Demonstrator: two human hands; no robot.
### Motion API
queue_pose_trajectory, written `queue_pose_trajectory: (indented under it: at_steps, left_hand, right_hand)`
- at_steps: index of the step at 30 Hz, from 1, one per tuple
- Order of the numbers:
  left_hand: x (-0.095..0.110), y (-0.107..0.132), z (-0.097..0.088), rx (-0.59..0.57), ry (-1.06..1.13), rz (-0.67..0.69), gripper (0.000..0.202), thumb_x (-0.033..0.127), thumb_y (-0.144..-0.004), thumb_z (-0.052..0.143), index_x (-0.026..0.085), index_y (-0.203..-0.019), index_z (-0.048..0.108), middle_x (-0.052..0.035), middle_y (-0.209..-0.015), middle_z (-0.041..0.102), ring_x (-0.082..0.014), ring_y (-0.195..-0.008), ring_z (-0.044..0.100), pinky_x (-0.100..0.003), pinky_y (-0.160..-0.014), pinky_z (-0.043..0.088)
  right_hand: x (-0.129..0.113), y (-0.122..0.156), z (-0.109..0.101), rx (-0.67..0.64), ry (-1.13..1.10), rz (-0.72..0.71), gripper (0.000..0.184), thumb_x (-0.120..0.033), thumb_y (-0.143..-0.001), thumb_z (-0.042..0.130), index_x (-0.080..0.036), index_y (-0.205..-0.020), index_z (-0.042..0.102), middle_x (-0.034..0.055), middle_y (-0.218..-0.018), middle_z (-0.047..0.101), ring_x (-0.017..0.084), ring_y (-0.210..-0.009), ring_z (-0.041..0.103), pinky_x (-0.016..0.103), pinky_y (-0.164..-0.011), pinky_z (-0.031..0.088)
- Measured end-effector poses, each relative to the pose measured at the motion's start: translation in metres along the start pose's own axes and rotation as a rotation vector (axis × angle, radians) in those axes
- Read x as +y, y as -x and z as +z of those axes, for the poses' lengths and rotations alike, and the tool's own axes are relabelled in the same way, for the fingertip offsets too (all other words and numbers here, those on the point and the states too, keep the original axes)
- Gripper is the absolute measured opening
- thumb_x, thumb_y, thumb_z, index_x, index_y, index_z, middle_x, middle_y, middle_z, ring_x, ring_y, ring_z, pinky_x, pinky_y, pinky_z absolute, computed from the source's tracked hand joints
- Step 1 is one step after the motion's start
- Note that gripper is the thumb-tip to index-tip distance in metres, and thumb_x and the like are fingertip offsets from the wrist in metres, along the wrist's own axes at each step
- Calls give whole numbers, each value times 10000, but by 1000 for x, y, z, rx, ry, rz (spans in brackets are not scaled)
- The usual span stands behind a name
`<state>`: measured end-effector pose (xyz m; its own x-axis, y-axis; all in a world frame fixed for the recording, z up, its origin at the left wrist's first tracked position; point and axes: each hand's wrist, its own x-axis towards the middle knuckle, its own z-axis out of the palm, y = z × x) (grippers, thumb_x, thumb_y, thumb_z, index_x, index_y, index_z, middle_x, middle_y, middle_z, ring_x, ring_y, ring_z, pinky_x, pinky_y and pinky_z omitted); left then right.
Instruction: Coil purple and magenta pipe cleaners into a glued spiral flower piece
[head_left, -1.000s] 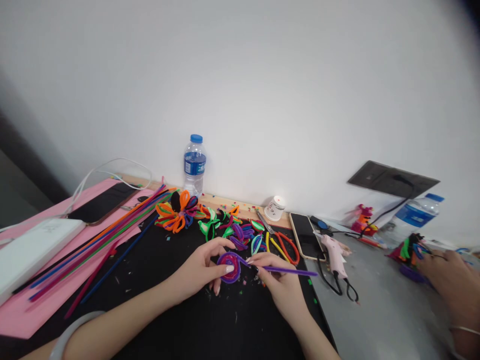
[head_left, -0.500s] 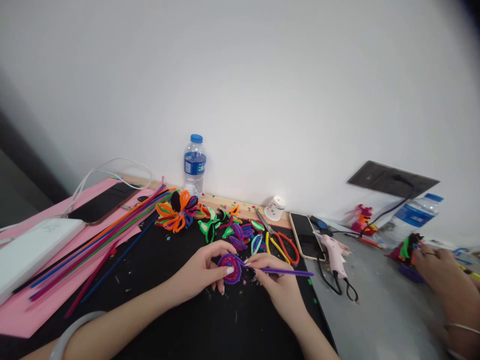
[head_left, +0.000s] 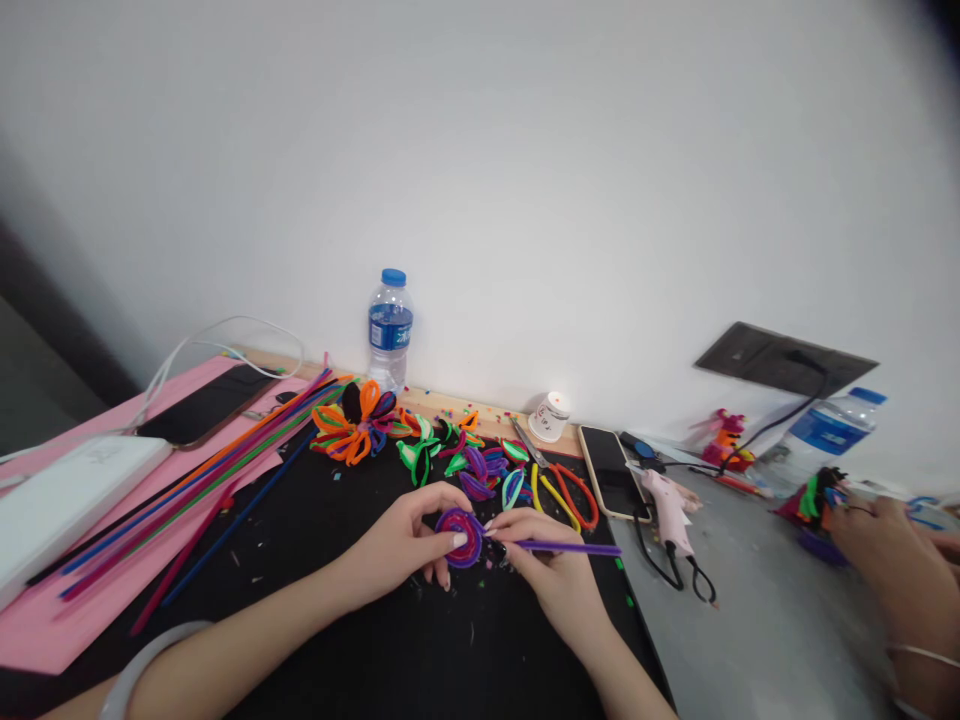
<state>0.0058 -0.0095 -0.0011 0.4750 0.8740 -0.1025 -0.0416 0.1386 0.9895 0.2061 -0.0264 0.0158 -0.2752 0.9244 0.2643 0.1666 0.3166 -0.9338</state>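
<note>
My left hand (head_left: 409,545) pinches a flat coil of purple and pink pipe cleaner (head_left: 460,535) just above the black mat (head_left: 330,600). My right hand (head_left: 551,570) is closed on the loose purple tail (head_left: 577,547) of the same pipe cleaner, right beside the coil. The tail sticks out to the right past my fingers. Small folded pipe-cleaner petals (head_left: 480,462) in green, purple and orange lie just beyond my hands, with an orange and black pipe-cleaner flower (head_left: 358,420) further left.
Long straight pipe cleaners (head_left: 210,470) lie on pink paper (head_left: 45,630) at left, by a phone (head_left: 202,405) and white box (head_left: 67,495). Water bottle (head_left: 390,330), small cup (head_left: 551,415), scissors (head_left: 562,480), second phone (head_left: 611,470), glue gun (head_left: 667,505). Another person's hand (head_left: 892,560) works at right.
The purple tail has shortened slightly as my right hand drew in toward the coil. The other person's hand at right shifted a little.
</note>
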Motion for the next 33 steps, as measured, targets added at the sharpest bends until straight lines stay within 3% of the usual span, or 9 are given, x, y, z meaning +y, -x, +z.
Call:
queue_pose_trajectory:
  at_steps: [11,19,24,29,33]
  left_hand:
    - [1,1,0,37,20,-11,219,283,-756,643,175,-892,511,9,-845,633,-73,-425,610,-157,-388,394]
    - [-1,-1,-3,55,52,10,212,268,-772,634,182,-901,488,19,-839,630,-78,-441,626,-152,-394,390]
    - [1,-1,-2,67,69,0,218,280,-770,635,177,-881,479,13,-840,631,-82,-445,632,-151,-393,393]
    - [1,1,-1,75,63,11,243,296,-761,644,188,-912,487,16,-831,629,-93,-449,636,-157,-394,405]
    - [1,1,-1,86,74,13,258,297,-767,638,201,-956,491,6,-870,635,-86,-445,634,-151,-393,405]
  right_hand:
    - [-4,-2,2,23,4,50,146,-118,-730,612,-207,-759,725,53,-851,692,183,-744,654,261,-617,545]
    - [3,3,-2,170,68,154,92,-213,-746,621,-180,-807,682,41,-738,680,140,-563,581,228,-498,471]
    - [8,3,-2,167,16,106,103,-281,-761,642,-182,-765,670,68,-817,683,175,-668,618,243,-523,486]
    - [8,2,-3,142,37,50,81,-234,-779,626,-184,-723,659,69,-833,677,192,-761,634,269,-627,512]
    - [7,2,-2,117,41,33,80,-209,-781,623,-188,-707,646,69,-832,671,191,-768,631,263,-614,503]
